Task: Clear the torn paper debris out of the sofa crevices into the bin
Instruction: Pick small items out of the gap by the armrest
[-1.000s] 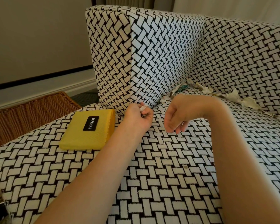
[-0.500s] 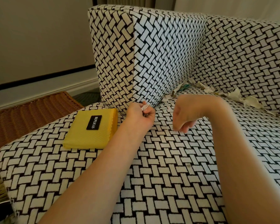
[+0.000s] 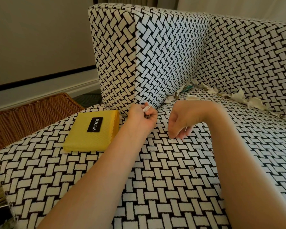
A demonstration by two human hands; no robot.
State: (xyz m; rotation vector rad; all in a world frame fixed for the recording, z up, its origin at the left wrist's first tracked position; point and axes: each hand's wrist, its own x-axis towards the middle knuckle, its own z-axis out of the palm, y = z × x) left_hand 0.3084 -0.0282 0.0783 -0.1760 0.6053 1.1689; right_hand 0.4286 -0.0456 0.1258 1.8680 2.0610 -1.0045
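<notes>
Left hand (image 3: 143,115) clenched on a paper scrap (image 3: 146,108) mostly hidden in the fist, at the foot of the sofa (image 3: 172,171) arm, right hand (image 3: 182,120) loosely curled beside it — contents not discernible, torn paper (image 3: 238,97) lodged along the back crevice, yellow pad (image 3: 92,131) just left, wicker basket (image 3: 23,116) partly cut off.

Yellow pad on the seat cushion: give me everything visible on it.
The yellow pad is a flat rectangular stack of thin, textured yellow sheets, seemingly cloth or sponge-like, scalloped along its right edge. A black label on top reads "REPLICAS" in white, running sideways to the camera. It lies flat near the seat cushion's left edge, below the armrest. The left hand's forearm passes close beside it; contact can't be told.
</notes>
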